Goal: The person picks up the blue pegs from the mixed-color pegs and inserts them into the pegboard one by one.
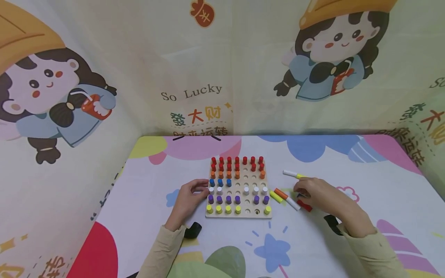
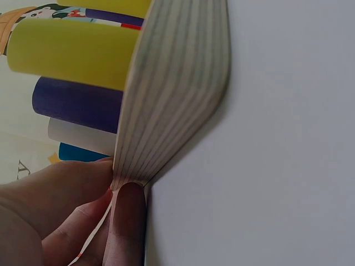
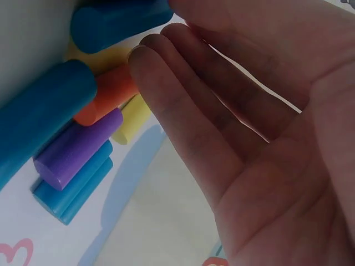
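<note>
A wooden pegboard bears upright pegs in rows of red, orange, blue, white, purple and yellow, with bare holes right of the middle. At its left edge my left hand pinches the rim beside the blue and white rows; the left wrist view shows fingertips against the striped board side. Over the loose pegs to the right hovers my right hand, palm down. In the right wrist view a blue peg sits at the tips of the thumb and forefinger, while the other fingers extend beside it.
Loose pegs lie between board and right hand: a yellow peg, an orange peg, a white peg and a red peg. Farther back is another white peg. A patterned cloth covers the table; printed curtains rise behind.
</note>
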Tool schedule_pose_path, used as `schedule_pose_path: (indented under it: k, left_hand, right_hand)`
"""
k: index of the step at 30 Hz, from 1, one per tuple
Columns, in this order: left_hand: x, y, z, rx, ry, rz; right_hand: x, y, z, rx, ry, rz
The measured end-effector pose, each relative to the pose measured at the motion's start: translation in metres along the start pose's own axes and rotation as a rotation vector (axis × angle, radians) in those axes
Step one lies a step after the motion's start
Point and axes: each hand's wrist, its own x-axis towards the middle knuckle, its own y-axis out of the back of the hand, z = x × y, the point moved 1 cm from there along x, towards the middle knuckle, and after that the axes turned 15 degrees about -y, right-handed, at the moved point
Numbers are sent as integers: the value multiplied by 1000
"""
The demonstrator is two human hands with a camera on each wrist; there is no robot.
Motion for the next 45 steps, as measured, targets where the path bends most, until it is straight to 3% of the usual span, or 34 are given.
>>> schedule_pose_path:
  k: [14,34,45]
  left_hand:
    - [-1,0,-3,9,9,1]
    - [0,0,-2,-2,-5,6]
    - [0,-1,-2,-8,1,4]
  right_hand:
    - [0,-5,4,26,4,-35]
    - [4,1,-4,-19,77,69]
    - [9,7,-14,4,37,56]
